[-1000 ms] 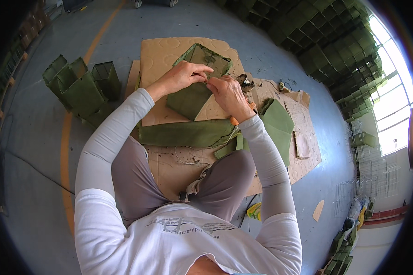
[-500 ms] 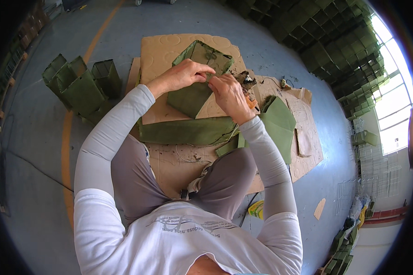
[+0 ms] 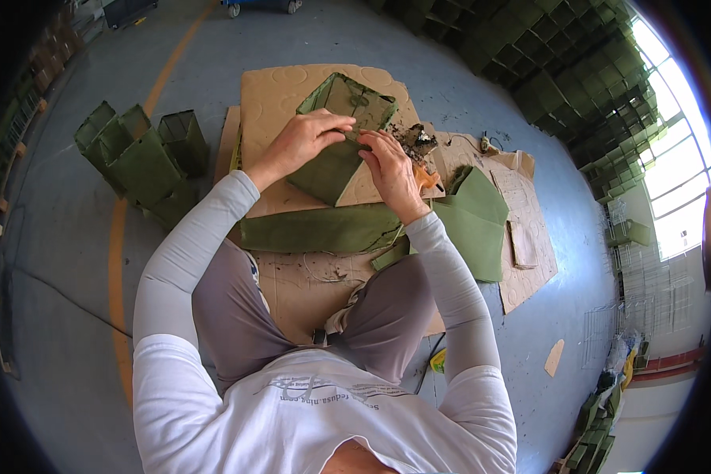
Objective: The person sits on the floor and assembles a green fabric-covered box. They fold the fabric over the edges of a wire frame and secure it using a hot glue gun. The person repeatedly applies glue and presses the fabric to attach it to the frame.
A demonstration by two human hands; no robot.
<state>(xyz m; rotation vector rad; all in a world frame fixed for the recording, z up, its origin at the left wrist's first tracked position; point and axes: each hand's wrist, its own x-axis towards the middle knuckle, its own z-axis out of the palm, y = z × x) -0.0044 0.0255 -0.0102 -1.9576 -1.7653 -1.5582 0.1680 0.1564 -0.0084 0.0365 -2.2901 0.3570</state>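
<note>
A green fabric box (image 3: 324,175) with an open, wire-edged top lies tilted on the cardboard. Both hands work over its open end. My left hand (image 3: 302,144) comes in from the left, fingers stretched toward the right and thumb beneath, the tips drawn close together. My right hand (image 3: 393,175) faces it, its fingers bent and bunched at the near rim of the box. Whatever lies between the fingertips is too small to make out. Beside the right hand, an orange object (image 3: 426,178) rests on the cardboard, partly hidden by the wrist.
Cardboard sheets (image 3: 272,87) cover the floor beneath. Dark, burnt-looking scraps (image 3: 419,141) lie right of the box. A folded green piece (image 3: 324,227) is near my knees, a green panel (image 3: 478,225) at right. Several green boxes (image 3: 138,154) stand left; stacked boxes (image 3: 561,87) fill the far right.
My hands have drawn slightly apart, and the right hand has turned a little, with its fingers more visible. The box has stayed about where it was. A blue wheeled cart shows more at the top.
</note>
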